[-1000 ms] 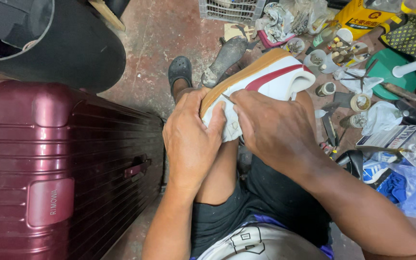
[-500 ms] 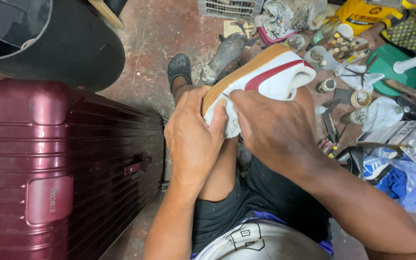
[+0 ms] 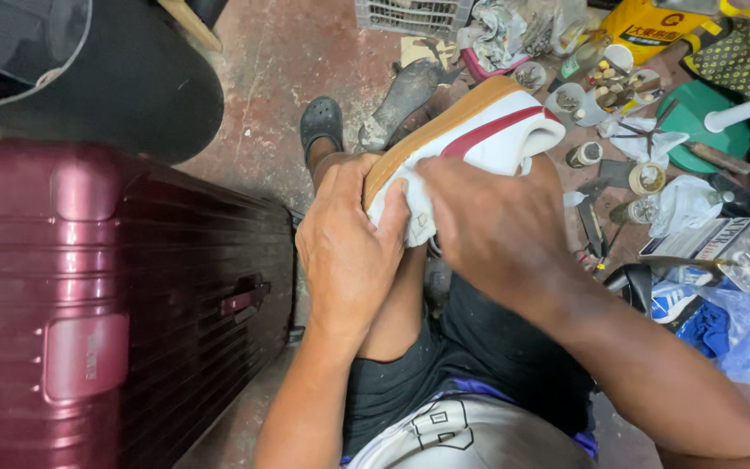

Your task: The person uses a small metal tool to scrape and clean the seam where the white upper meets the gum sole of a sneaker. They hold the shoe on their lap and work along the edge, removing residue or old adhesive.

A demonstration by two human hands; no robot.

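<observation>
**K:** So, where's the shoe sitting?

**M:** White sneaker (image 3: 488,139), tan sole, red stripe down the side. It's propped on the person's raised knee, sole edge turned up and left, toe pointing away toward the upper right.

**K:** Grip?

**M:** Both hands clamped on the heel end. Left hand (image 3: 349,252) is wrapped around the near sole edge, thumb pressed against the white upper. Right hand (image 3: 492,221) covers the side of the upper, fingers curled down onto it. Fingertips of both meet at the heel. Can't tell if anything small is pinched between them; that spot is hidden.

**K:** Around it?

**M:** Dark shorts (image 3: 479,356) below the hands, white shirt with dark print at the bottom edge. One foot in a dark clog (image 3: 321,122) on the stained concrete floor (image 3: 279,78), just past the knee. A worn dark shoe (image 3: 401,100) lies beside the clog.

**K:** Left side?

**M:** Maroon hard-shell suitcase (image 3: 88,304), lying flat, close against the leg. Big black round object (image 3: 106,69) above it.

**K:** Right side?

**M:** Clutter on the floor: small jars and pots (image 3: 583,155), tape roll (image 3: 647,178), white rags (image 3: 683,200), a green plate-like piece (image 3: 705,117), yellow bag (image 3: 653,26), blue plastic bag (image 3: 748,330), wire basket (image 3: 410,13) at the top edge. All well apart from the sneaker.
</observation>
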